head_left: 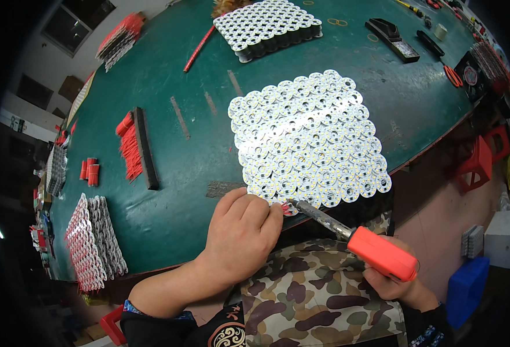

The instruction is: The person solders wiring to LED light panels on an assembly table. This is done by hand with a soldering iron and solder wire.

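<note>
A white panel of joined round LED boards lies flat at the table's near edge, dotted with small yellow chips. My left hand rests at its near left corner with fingers pinched together. Short red wires stick out from those fingertips over the lowest boards. In my right hand is a soldering iron with a red handle. Its metal tip reaches left to the boards, right beside the red wires. Whether the tip touches a solder pad is too small to tell.
On the green table, a bundle of red wires lies against a dark bar. Stacked LED panels stand at the near left and far side. A black tool holder sits far right; red stools stand below.
</note>
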The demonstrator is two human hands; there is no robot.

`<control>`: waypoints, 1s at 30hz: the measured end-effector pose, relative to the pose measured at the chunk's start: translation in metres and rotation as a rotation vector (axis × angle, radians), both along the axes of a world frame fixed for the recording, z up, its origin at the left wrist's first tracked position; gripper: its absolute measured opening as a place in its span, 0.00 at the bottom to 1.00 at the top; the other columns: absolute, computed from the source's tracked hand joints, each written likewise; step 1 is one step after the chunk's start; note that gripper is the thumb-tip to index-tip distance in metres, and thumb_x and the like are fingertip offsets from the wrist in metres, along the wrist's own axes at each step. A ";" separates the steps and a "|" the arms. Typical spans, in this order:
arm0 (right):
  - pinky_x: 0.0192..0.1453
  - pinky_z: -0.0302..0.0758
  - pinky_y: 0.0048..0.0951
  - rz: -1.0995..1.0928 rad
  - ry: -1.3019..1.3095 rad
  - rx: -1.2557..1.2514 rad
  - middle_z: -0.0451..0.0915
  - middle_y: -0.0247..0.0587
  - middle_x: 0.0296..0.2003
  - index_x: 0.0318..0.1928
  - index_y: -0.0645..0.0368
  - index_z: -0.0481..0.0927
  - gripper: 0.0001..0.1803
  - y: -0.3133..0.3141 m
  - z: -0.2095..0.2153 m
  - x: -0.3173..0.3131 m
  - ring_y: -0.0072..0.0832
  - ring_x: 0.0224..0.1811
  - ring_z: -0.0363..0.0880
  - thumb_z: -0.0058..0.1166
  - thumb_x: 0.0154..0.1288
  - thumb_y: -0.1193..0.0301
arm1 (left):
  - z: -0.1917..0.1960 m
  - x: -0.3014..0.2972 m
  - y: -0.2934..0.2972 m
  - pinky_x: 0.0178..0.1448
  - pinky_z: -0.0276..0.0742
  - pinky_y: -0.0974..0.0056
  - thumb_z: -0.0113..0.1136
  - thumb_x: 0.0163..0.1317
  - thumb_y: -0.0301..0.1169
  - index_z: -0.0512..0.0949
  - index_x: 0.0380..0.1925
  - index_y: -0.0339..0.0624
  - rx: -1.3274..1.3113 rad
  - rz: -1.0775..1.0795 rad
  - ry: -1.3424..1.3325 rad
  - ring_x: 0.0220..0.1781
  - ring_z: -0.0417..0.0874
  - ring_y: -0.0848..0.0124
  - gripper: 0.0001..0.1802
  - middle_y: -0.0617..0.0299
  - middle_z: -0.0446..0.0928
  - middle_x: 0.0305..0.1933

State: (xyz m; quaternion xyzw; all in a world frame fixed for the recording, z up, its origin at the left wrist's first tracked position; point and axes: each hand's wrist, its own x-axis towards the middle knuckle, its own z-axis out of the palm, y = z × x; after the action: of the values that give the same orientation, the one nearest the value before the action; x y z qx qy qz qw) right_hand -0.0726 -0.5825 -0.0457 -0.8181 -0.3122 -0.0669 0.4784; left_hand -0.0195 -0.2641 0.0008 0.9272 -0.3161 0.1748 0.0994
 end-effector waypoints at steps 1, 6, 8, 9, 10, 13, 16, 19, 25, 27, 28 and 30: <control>0.41 0.84 0.37 0.011 -0.001 0.028 0.84 0.52 0.47 0.58 0.68 0.74 0.33 0.000 0.000 0.001 0.41 0.36 0.88 0.74 0.53 0.71 | 0.001 0.000 -0.001 0.55 0.79 0.51 0.62 0.51 0.26 0.83 0.39 0.38 0.007 0.001 0.011 0.38 0.80 0.62 0.13 0.61 0.74 0.32; 0.40 0.83 0.36 0.009 -0.030 0.023 0.85 0.53 0.46 0.58 0.67 0.73 0.34 0.002 -0.001 0.002 0.40 0.34 0.88 0.74 0.52 0.71 | 0.006 0.002 -0.002 0.55 0.79 0.51 0.62 0.50 0.26 0.82 0.39 0.37 0.020 0.001 0.033 0.38 0.80 0.60 0.14 0.60 0.73 0.32; 0.39 0.83 0.36 0.004 -0.016 0.027 0.85 0.53 0.46 0.58 0.67 0.73 0.34 0.002 -0.001 0.001 0.40 0.34 0.88 0.74 0.52 0.71 | 0.008 0.002 -0.003 0.55 0.79 0.51 0.62 0.50 0.26 0.82 0.39 0.37 0.043 -0.001 0.047 0.38 0.80 0.59 0.14 0.59 0.73 0.32; 0.39 0.83 0.36 0.008 0.000 0.031 0.85 0.53 0.46 0.58 0.67 0.73 0.34 0.002 0.000 0.001 0.40 0.35 0.88 0.74 0.52 0.71 | 0.008 0.002 -0.003 0.55 0.79 0.51 0.62 0.50 0.26 0.82 0.39 0.37 0.043 -0.001 0.047 0.38 0.80 0.59 0.14 0.59 0.73 0.32; 0.39 0.83 0.35 0.011 0.016 0.034 0.85 0.53 0.46 0.58 0.67 0.74 0.34 0.002 0.001 0.001 0.40 0.35 0.88 0.74 0.51 0.72 | 0.008 0.002 -0.003 0.55 0.79 0.51 0.62 0.50 0.26 0.82 0.39 0.37 0.044 0.001 0.051 0.38 0.80 0.59 0.14 0.59 0.72 0.31; 0.39 0.82 0.35 0.008 0.030 0.029 0.85 0.52 0.46 0.58 0.67 0.74 0.35 0.003 0.003 0.001 0.39 0.34 0.87 0.75 0.50 0.72 | 0.009 0.003 -0.004 0.54 0.79 0.51 0.62 0.50 0.26 0.82 0.38 0.37 0.047 -0.001 0.056 0.38 0.79 0.59 0.14 0.59 0.72 0.31; 0.41 0.83 0.37 -0.019 0.021 -0.008 0.85 0.52 0.45 0.58 0.65 0.75 0.32 0.008 0.015 0.003 0.40 0.38 0.87 0.72 0.51 0.74 | 0.009 0.003 -0.004 0.54 0.79 0.51 0.62 0.50 0.26 0.82 0.38 0.37 0.051 0.000 0.059 0.37 0.79 0.59 0.13 0.59 0.72 0.31; 0.44 0.82 0.39 0.046 -0.010 -0.100 0.85 0.53 0.45 0.57 0.65 0.77 0.27 -0.002 0.018 0.006 0.39 0.42 0.86 0.68 0.55 0.75 | 0.008 0.003 -0.004 0.55 0.79 0.51 0.62 0.50 0.26 0.82 0.38 0.37 0.048 0.006 0.055 0.36 0.79 0.60 0.13 0.59 0.72 0.30; 0.66 0.73 0.42 -0.286 0.249 0.510 0.78 0.54 0.58 0.67 0.68 0.67 0.27 -0.010 0.005 0.004 0.43 0.61 0.78 0.49 0.71 0.72 | 0.010 0.003 -0.006 0.56 0.79 0.51 0.62 0.50 0.25 0.83 0.38 0.37 0.038 -0.005 0.062 0.37 0.79 0.59 0.13 0.59 0.73 0.31; 0.73 0.68 0.47 -0.345 0.239 0.667 0.73 0.58 0.65 0.71 0.71 0.60 0.29 -0.001 0.003 0.026 0.47 0.70 0.72 0.44 0.73 0.74 | 0.010 0.002 -0.006 0.56 0.79 0.51 0.62 0.50 0.25 0.83 0.38 0.37 0.013 -0.018 0.062 0.37 0.79 0.59 0.13 0.59 0.73 0.31; 0.77 0.63 0.51 -0.342 0.232 0.740 0.72 0.60 0.66 0.71 0.74 0.60 0.27 0.001 -0.001 0.035 0.50 0.73 0.69 0.41 0.75 0.76 | 0.010 0.002 -0.006 0.56 0.78 0.51 0.61 0.50 0.25 0.83 0.38 0.37 0.023 0.003 0.061 0.38 0.80 0.59 0.13 0.59 0.74 0.32; 0.75 0.67 0.49 -0.385 0.261 0.844 0.74 0.58 0.64 0.70 0.72 0.63 0.26 0.008 -0.007 0.046 0.47 0.70 0.72 0.45 0.76 0.76 | 0.009 0.001 -0.005 0.56 0.78 0.51 0.61 0.50 0.25 0.83 0.38 0.38 0.040 0.030 0.060 0.38 0.80 0.58 0.13 0.59 0.74 0.32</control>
State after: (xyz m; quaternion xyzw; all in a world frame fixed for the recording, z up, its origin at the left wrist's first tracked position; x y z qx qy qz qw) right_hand -0.0268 -0.5744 -0.0524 -0.5970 -0.0379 -0.1720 0.7827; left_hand -0.0186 -0.2693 0.0101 0.9384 -0.3025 0.1420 0.0875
